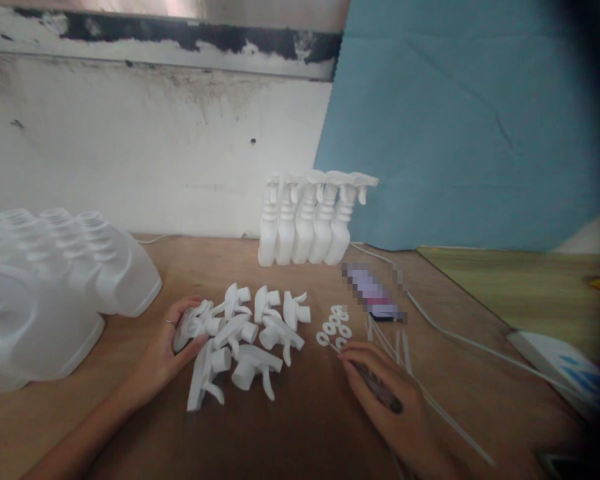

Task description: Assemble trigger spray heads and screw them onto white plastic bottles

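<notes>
My left hand [167, 343] is closed around a white trigger spray head [194, 323] at the left edge of a group of similar heads. Other spray heads [255, 363] lie loose on the table just right of it, on their sides and pointing various ways. My right hand [387, 393] grips a thin-tipped tool [377, 390] by its dark handle. The tool's tip points at a small cluster of white ring washers [331, 327] and reaches the nearest ones; whether it has picked one up I cannot tell.
White bottles with spray heads [305, 230] stand in a row against the wall. Large open-necked white bottles [115, 273] fill the left side. A phone [373, 290], thin white tubes [447, 417], a white cable [460, 333] and a white-and-blue box [555, 363] lie on the right.
</notes>
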{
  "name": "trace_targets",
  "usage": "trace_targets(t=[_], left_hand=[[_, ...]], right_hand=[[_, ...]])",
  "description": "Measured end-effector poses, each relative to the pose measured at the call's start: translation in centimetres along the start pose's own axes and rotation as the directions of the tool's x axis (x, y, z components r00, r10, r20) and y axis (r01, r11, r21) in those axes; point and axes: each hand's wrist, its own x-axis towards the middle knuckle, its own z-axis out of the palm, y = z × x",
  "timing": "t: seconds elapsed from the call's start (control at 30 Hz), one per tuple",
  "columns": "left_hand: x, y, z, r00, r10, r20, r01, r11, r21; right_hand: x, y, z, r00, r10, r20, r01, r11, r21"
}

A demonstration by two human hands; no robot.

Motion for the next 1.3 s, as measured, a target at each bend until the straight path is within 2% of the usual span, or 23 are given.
trace_targets(t=[0.13,0.27,0.53,0.63,0.73,0.83,0.97,1.07,1.13,1.2,1.3], left_hand=[[-0.5,0.7,0.1,0.993,-0.002,0.118,0.027,0.979,-0.203],[-0.9,1.2,0.5,0.985,-0.001,0.173,0.063,0.934,-0.352],[-0.5,1.2,0.6,0.990,-0.137,0.043,0.142,0.892,-0.429],[0.4,1.0,0.4,0.992,-0.110,-0.062,0.081,0.930,-0.358],[3.0,1.2,0.6,0.987,-0.044,-0.156,0.000,0.963,-0.269],[7.7,1.9,1.7,0.981,0.018,-0.192,-0.060,0.974,-0.219],[15.4,3.0,5.0,0.977,0.043,-0.208,-0.068,0.991,-0.114],[19.7,3.6,7.8,0.977,0.039,-0.212,-0.048,0.998,-0.037],[21.1,4.0,9.1,0.979,0.047,-0.198,-0.048,0.999,-0.001],[21.6,4.3,9.6,0.984,0.051,-0.170,-0.047,0.999,0.026],[20.8,5.1,8.7,0.986,0.046,-0.162,-0.037,0.998,0.058]], right_hand=[[-0.1,0.0,-0.1,1.000,-0.006,0.008,0.006,1.000,0.003],[-0.2,0.1,-0.1,1.000,-0.009,0.001,0.009,1.000,0.004],[-0.3,0.0,-0.2,0.999,-0.014,-0.033,0.014,1.000,0.003],[-0.3,-0.1,-0.2,0.999,-0.013,-0.039,0.014,1.000,0.011],[-0.3,-0.1,-0.3,0.999,0.003,-0.051,-0.002,1.000,0.014],[-0.3,0.2,-0.3,0.996,0.013,-0.088,-0.012,1.000,0.012],[-0.3,0.5,-0.3,0.992,0.042,-0.116,-0.038,0.999,0.035],[-0.4,0.6,-0.4,0.995,0.041,-0.090,-0.038,0.999,0.031],[-0.5,0.6,-0.5,0.996,0.025,-0.082,-0.024,1.000,0.016],[-0.5,0.6,-0.6,0.996,0.000,-0.089,0.000,1.000,0.005],[-0.4,0.5,-0.8,0.995,-0.027,-0.095,0.027,1.000,0.001]])
